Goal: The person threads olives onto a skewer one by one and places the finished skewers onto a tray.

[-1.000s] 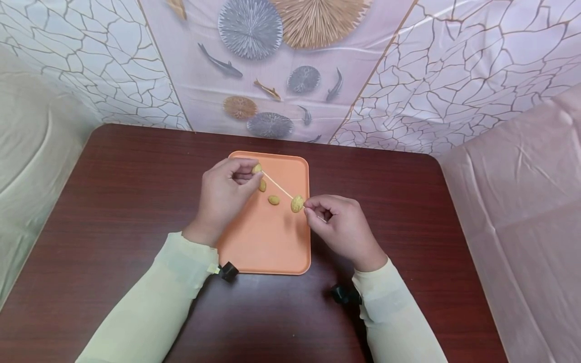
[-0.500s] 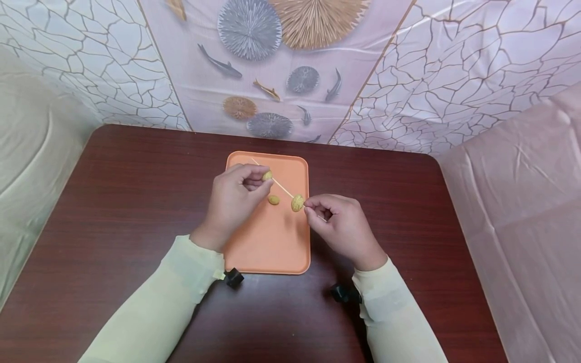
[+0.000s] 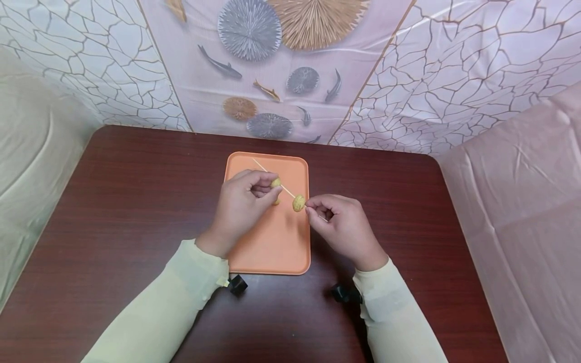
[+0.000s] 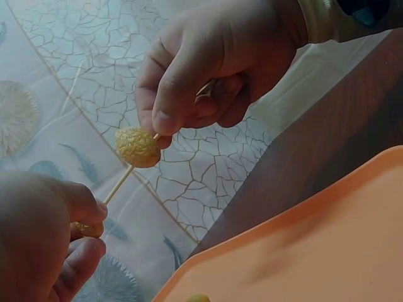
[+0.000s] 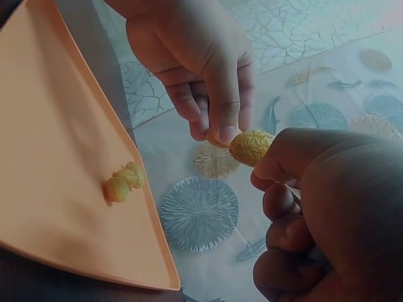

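Observation:
A thin wooden skewer (image 3: 287,190) slants between the two hands above an orange tray (image 3: 270,247). My right hand (image 3: 342,222) pinches it near its lower end, just beside a wrinkled yellow oval piece (image 3: 298,203) threaded on it. Farther up the stick, my left hand (image 3: 242,204) pinches a second yellow piece (image 3: 276,182) that sits on the skewer, whose pointed tip reaches past the fingers. The left wrist view shows bare stick between that piece (image 4: 91,229) and the threaded one (image 4: 138,148). Loose yellow pieces (image 5: 118,189) lie on the tray, mostly hidden by the left hand in the head view.
The tray rests on a dark reddish-brown table (image 3: 150,186). Behind the table hangs a patterned cloth (image 3: 299,116), and a pale cloth (image 3: 513,217) covers the right side. A small black camera (image 3: 237,285) is strapped at the left wrist, another (image 3: 339,292) at the right.
My left hand has slid its yellow piece down the skewer toward the right hand's piece, leaving the skewer's tip exposed behind it. The right hand has barely moved.

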Action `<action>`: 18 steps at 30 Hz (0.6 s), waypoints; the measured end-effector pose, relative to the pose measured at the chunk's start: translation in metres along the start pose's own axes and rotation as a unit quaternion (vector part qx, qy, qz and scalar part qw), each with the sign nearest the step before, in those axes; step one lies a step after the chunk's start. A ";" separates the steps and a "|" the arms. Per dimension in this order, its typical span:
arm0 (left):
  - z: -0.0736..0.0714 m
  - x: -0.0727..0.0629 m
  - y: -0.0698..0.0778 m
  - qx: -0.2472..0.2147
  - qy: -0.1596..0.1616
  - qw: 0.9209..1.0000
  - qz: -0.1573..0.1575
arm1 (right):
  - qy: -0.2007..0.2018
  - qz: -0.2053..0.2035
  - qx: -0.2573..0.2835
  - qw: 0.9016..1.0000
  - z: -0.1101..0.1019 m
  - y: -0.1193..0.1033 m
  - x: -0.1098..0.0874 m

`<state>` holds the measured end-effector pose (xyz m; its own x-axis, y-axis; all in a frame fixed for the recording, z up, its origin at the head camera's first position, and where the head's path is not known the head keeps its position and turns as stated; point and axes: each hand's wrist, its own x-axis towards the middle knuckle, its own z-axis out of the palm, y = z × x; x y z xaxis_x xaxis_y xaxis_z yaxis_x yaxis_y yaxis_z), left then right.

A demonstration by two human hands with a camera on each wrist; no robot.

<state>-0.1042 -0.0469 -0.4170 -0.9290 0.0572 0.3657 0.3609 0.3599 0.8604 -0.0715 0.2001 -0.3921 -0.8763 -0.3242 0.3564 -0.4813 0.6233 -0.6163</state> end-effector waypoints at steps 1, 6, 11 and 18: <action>0.001 0.000 0.000 -0.004 0.001 1.000 0.004 | 0.000 0.000 0.001 1.000 0.000 0.000 0.000; 0.003 -0.002 0.001 -0.013 0.004 1.000 0.019 | 0.003 -0.001 0.007 1.000 0.001 0.001 0.000; 0.005 -0.004 0.003 -0.011 0.000 1.000 0.024 | 0.004 -0.002 0.008 1.000 0.002 0.001 0.000; 0.007 -0.006 0.005 -0.004 -0.004 1.000 0.029 | 0.002 0.001 0.005 1.000 0.002 0.002 0.000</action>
<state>-0.0974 -0.0390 -0.4174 -0.9069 0.0863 0.4125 0.4154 0.3476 0.8406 -0.0725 0.1999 -0.3949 -0.8771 -0.3207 0.3576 -0.4799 0.6167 -0.6240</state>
